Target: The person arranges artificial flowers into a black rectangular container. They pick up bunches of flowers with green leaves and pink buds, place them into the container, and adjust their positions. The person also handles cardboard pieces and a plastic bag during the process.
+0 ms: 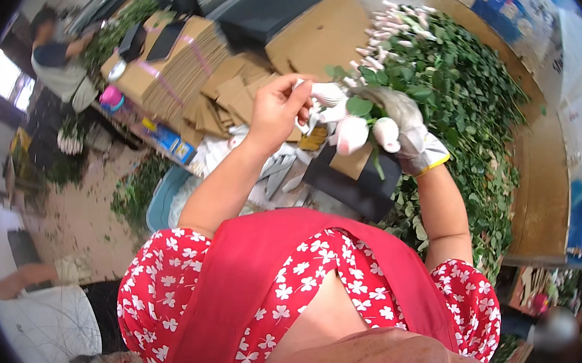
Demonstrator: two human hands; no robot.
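My left hand (274, 109), bare, has its fingers closed in a pinch at the end of a white ribbed net sleeve (327, 94), which seems to cover a flower bud. In a pale work glove with a yellow-edged cuff, my right hand (410, 127) is wrapped round several roses. Two pale pink-white heads show below its fingers: a larger rose (351, 135) and a smaller rosebud (385, 134). A green leaf (359, 107) sticks out between the hands. Most of the stems are hidden by the glove.
Beyond my right hand lies a large heap of leafy rose stems (456, 92). A black box (350, 188) stands below the roses. Flattened cardboard (176, 63) is stacked at left, near a blue tub (161, 200). Another person (62, 62) stands far left; a sleeved arm (32, 278) shows lower left.
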